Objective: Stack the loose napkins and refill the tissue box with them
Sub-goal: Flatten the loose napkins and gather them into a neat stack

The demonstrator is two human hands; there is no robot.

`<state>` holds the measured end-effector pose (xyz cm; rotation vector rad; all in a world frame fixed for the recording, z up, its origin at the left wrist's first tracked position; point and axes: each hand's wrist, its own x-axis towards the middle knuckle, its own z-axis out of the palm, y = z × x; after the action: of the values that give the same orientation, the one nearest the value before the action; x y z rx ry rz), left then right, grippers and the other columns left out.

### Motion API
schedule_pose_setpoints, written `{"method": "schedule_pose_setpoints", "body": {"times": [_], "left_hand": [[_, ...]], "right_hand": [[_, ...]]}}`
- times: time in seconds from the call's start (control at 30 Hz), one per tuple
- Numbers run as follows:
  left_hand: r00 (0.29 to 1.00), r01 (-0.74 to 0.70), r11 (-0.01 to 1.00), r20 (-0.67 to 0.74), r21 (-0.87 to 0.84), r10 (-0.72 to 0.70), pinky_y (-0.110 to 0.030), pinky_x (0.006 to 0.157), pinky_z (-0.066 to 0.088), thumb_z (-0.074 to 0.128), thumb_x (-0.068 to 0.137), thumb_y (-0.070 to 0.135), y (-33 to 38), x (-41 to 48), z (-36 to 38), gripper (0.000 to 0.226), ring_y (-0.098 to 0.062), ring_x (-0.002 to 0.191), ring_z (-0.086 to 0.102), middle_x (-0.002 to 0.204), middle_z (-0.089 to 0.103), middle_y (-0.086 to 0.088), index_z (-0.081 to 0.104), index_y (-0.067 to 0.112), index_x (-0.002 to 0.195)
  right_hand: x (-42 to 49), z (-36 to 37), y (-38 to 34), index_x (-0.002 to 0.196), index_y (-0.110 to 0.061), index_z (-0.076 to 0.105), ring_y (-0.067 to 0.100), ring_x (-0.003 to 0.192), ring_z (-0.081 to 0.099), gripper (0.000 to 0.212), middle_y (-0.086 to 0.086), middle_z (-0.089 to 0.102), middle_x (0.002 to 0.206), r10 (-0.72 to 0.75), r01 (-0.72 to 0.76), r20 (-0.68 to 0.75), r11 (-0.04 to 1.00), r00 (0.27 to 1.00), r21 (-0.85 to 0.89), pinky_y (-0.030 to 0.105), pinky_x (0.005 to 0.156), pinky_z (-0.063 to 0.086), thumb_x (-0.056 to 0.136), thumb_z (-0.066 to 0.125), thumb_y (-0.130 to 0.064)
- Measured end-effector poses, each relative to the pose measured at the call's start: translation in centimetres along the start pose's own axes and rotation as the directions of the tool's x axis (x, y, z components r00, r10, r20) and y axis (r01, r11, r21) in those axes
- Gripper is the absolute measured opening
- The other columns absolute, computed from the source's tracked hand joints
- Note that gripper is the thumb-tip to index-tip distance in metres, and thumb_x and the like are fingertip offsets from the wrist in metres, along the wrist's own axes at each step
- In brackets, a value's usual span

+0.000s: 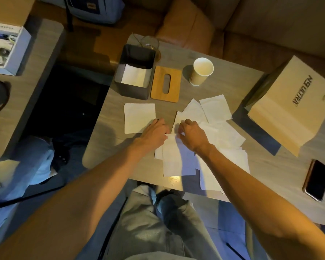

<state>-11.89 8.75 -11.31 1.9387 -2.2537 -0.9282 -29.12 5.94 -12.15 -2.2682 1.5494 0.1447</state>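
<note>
Loose white napkins (pixel 217 109) lie scattered over the middle of the table. A squared stack of napkins (pixel 137 117) sits to their left. Behind the stack stands the grey tissue box (pixel 128 91), lid off, with a few napkins (pixel 134 76) inside. Its wooden slotted lid (pixel 166 84) lies flat beside it on the right. My left hand (pixel 154 132) and my right hand (pixel 192 134) meet over one napkin (pixel 176 158) near the front edge, each pinching its top edge.
A paper cup (pixel 202 72) stands behind the napkins, a glass (pixel 150 44) behind the box. A large cardboard box (pixel 293 104) fills the right side. A phone (pixel 317 180) lies at the front right. A second table (pixel 36 76) stands to the left.
</note>
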Motion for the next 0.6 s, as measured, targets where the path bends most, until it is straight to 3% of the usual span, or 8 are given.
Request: {"method": "schedule_pose_setpoints", "body": {"times": [0.1, 0.17, 0.23, 0.33, 0.4, 0.5, 0.6], "left_hand": [[0.997, 0.066, 0.969, 0.056, -0.237, -0.054, -0.022, 0.073, 0.044, 0.062, 0.096, 0.018, 0.4, 0.0, -0.5, 0.013, -0.018, 0.098, 0.055, 0.111, 0.060, -0.004, 0.059, 0.018, 0.108], [0.992, 0.123, 0.902, 0.085, -0.414, -0.097, -0.019, 0.063, 0.043, 0.062, 0.095, 0.016, 0.2, 0.1, -1.2, 0.020, -0.018, 0.098, 0.056, 0.111, 0.059, -0.001, 0.052, 0.021, 0.111], [0.988, 0.154, 0.814, 0.067, -0.559, -0.141, -0.019, 0.066, 0.043, 0.064, 0.093, 0.014, -0.3, 0.2, -2.5, 0.030, -0.017, 0.106, 0.054, 0.114, 0.056, 0.001, 0.050, 0.023, 0.118], [0.967, 0.209, 0.660, 0.054, -0.722, -0.247, -0.030, 0.081, 0.054, 0.067, 0.092, 0.017, -1.6, 0.4, -5.0, 0.046, -0.020, 0.115, 0.056, 0.127, 0.058, -0.001, 0.045, 0.022, 0.132], [0.940, 0.253, 0.602, 0.045, -0.757, -0.339, -0.034, 0.084, 0.055, 0.068, 0.092, 0.022, -3.0, 0.2, -6.2, 0.051, -0.017, 0.114, 0.055, 0.126, 0.057, 0.002, 0.043, 0.025, 0.136], [0.896, 0.300, 0.591, 0.009, -0.749, -0.443, -0.041, 0.089, 0.057, 0.074, 0.086, 0.031, -5.9, -0.1, -6.4, 0.044, -0.018, 0.111, 0.059, 0.123, 0.062, 0.005, 0.051, 0.035, 0.123], [0.850, 0.376, 0.592, 0.010, -0.713, -0.527, -0.043, 0.077, 0.062, 0.078, 0.082, 0.035, -8.3, -0.8, -6.0, 0.046, -0.021, 0.103, 0.065, 0.121, 0.065, 0.004, 0.056, 0.035, 0.123]], "right_hand": [[0.1, -0.4, 0.5, 0.106, -0.012, 0.064, 0.028, 0.096, 0.056, 0.019, 0.010, 0.067, 0.108, -0.003, 0.004, -0.022, 1.000, 1.000, 0.023, 0.033, 0.078, 0.051, 0.095, 0.061, -0.026], [0.3, -1.4, 1.0, 0.108, -0.012, 0.062, 0.032, 0.096, 0.056, 0.018, 0.012, 0.070, 0.103, -0.003, 0.008, -0.061, 0.997, 0.998, 0.081, 0.035, 0.076, 0.049, 0.095, 0.060, -0.025], [0.9, -2.7, 1.3, 0.108, -0.014, 0.059, 0.034, 0.092, 0.059, 0.018, 0.011, 0.070, 0.097, 0.007, 0.015, -0.102, 0.976, 0.995, 0.219, 0.037, 0.076, 0.051, 0.094, 0.061, -0.023], [2.2, -4.7, 0.0, 0.111, -0.012, 0.057, 0.021, 0.089, 0.060, 0.019, 0.002, 0.064, 0.102, 0.110, -0.054, -0.070, 0.836, 0.991, 0.547, 0.023, 0.076, 0.048, 0.094, 0.064, -0.016], [3.3, -5.1, -1.5, 0.111, -0.016, 0.056, 0.022, 0.092, 0.061, 0.024, 0.003, 0.062, 0.106, 0.161, -0.080, -0.056, 0.729, 0.985, 0.680, 0.029, 0.081, 0.054, 0.091, 0.068, -0.013], [4.5, -4.4, -4.1, 0.115, -0.017, 0.050, 0.022, 0.099, 0.065, 0.030, 0.004, 0.063, 0.107, 0.160, -0.166, 0.087, 0.592, 0.983, 0.789, 0.035, 0.085, 0.060, 0.091, 0.067, -0.009], [5.8, -3.0, -6.3, 0.119, -0.016, 0.049, 0.024, 0.104, 0.065, 0.031, 0.006, 0.064, 0.117, 0.174, -0.194, 0.106, 0.637, 0.979, 0.746, 0.035, 0.092, 0.057, 0.093, 0.064, -0.008]]}}
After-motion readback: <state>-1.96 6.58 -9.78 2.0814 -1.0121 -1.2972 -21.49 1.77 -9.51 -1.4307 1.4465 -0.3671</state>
